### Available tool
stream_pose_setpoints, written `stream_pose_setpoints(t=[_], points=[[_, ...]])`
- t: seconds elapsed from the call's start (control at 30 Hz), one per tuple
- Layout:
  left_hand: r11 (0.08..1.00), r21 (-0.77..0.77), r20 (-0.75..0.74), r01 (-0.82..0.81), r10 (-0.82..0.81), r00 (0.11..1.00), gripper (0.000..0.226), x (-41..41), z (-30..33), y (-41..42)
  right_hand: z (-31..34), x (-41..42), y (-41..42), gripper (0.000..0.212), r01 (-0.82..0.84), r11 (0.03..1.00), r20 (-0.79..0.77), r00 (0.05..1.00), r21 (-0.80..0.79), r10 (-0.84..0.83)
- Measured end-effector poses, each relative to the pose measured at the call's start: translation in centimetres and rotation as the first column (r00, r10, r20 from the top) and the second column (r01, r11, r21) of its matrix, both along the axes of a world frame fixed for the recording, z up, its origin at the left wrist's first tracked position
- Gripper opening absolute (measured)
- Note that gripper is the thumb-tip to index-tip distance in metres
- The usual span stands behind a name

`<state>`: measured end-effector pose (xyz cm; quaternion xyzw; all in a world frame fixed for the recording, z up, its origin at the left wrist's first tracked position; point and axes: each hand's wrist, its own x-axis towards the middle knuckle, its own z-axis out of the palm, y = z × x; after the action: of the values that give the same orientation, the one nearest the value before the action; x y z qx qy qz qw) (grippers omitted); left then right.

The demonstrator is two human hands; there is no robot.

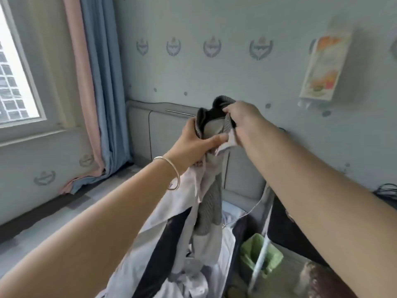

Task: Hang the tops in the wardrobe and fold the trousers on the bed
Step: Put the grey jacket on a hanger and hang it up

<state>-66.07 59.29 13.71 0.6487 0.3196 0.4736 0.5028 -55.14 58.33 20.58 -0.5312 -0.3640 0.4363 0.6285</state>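
Observation:
I hold up a grey garment (211, 198) with a dark ribbed waistband or collar, and it hangs down in front of me. My left hand (197, 145) grips its top edge from the left, thumb across the cloth. My right hand (242, 119) grips the ribbed edge from the right. A white and dark garment (171, 224) hangs along with it under my left wrist. More crumpled clothes (193, 280) lie below on the bed. No wardrobe is in view.
A grey padded headboard (165, 134) stands against the patterned wall. Blue and pink curtains (94, 87) hang beside a window (15, 78) on the left. A bin with a green bag (260, 257) sits at the lower right, and a wall calendar (324, 65) hangs above it.

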Motion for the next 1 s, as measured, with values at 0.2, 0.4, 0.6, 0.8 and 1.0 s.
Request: stream_pose_setpoints(t=[0.2,0.4,0.6,0.8,1.0], points=[[0.954,0.301,-0.154,0.011,0.037,0.987,0.045,9.4,4.1,-6.7,3.3,9.0,-13.5,0.013,-0.161,0.946,0.452,0.892,0.283,0.016],[0.962,0.093,0.27,0.258,-0.273,0.923,0.036,19.7,8.7,-17.3,-2.0,20.0,-26.8,0.078,0.043,0.999,0.774,0.633,0.005,-0.031],[0.796,0.025,0.394,0.605,-0.564,0.726,0.021,30.8,8.7,-31.2,-10.0,27.3,-38.0,0.022,0.441,0.895,0.681,0.677,-0.069,-0.281],[0.544,0.141,0.37,0.827,-0.804,0.466,0.019,42.5,9.2,-42.1,-8.9,35.1,-49.3,0.03,0.811,0.584,0.523,0.488,0.025,-0.699],[0.32,0.296,0.337,0.9,-0.917,0.215,0.05,55.7,13.2,-49.4,-4.7,46.7,-56.7,0.028,0.97,0.171,0.39,0.093,0.172,-0.916]])
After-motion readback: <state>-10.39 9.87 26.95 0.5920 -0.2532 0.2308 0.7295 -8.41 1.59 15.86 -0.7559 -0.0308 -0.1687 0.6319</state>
